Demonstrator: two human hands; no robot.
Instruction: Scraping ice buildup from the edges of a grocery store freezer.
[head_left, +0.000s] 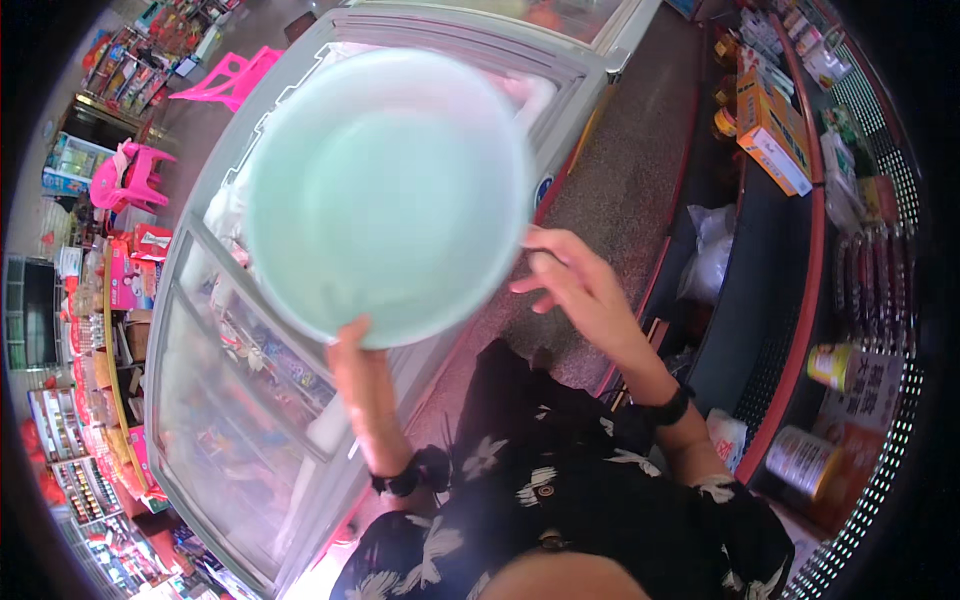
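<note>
A large, pale green round plastic basin (397, 210) is held up over the open part of a glass-topped chest freezer (247, 292). I look into its inside, which is blurred and shows nothing in it. My left hand (364, 382) grips the near rim, thumb over the edge and the other fingers hidden beneath. Beside the right rim is my right hand (577, 281), its fingers apart and loosely bent. One fingertip meets the rim or lies just beside it. White wrapping or frost and packaged goods show inside the freezer around the basin.
On the right, dark shelves (772, 247) with a red edge hold an orange carton (772, 135), cans (802, 457) and a clear plastic bag (709, 247). A speckled floor aisle (622, 165) separates them from the freezer. Pink plastic chairs (131, 176) and stocked shelves stand at left.
</note>
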